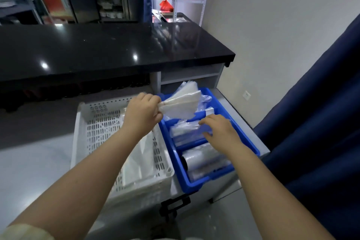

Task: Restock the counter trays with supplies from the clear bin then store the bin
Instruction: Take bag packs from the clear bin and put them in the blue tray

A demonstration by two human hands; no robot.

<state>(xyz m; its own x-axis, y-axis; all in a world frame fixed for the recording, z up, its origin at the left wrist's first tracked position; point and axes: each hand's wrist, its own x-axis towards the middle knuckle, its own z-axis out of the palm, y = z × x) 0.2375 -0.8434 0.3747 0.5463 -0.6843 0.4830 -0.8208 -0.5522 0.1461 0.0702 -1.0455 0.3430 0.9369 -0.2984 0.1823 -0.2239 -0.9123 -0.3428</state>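
1. the left hand (143,112) is clenched around the gathered end of a bundle of clear plastic bags (182,103), which fans out toward 2 o'clock from the fist and hangs above the far end of the blue tray (246,130).
2. the right hand (221,129) is released, fingers spread, palm down, resting on flat bag packs (184,132) in the tray's middle section; it grasps nothing.
3. the blue tray sits on the grey counter (259,142), right of centre, its long axis running from 6 toward 12 o'clock. a roll of clear film (202,159) lies in its near section, at 6 o'clock from the right hand.
4. the white perforated bin (97,128) stands just beside the tray, at 9 o'clock from it, their sides close or touching. a folded white plastic sheet (139,160) lies inside it, partly under the left forearm.
5. a black countertop (107,48) spans the view at 12 o'clock, beyond both containers.
6. a dark blue curtain (319,113) hangs at 3 o'clock.
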